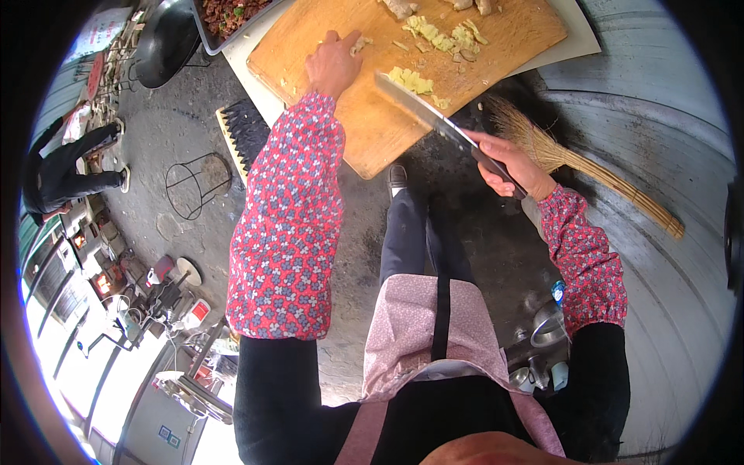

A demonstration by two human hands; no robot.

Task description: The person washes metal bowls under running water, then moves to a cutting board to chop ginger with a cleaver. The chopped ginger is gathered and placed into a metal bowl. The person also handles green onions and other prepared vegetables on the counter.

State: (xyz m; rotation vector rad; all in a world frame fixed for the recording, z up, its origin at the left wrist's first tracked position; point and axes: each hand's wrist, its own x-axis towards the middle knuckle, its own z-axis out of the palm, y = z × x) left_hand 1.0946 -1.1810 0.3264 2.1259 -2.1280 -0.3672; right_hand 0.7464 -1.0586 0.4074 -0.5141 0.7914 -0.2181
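My left hand rests on the wooden cutting board, its fingers at a small piece of ginger; whether it grips the piece I cannot tell. In my right hand is the dark handle of a kitchen knife, its wide blade slanting over the board's near part. Just beyond the blade lies a small pile of sliced ginger. More yellow slices spread farther back, and knobs of unpeeled ginger lie at the top edge of the view.
A metal tray of reddish chopped food stands at the upper left, beside a black wok. A straw broom leans at the right by the metal wall. A wire stand is on the floor. Another person stands far left.
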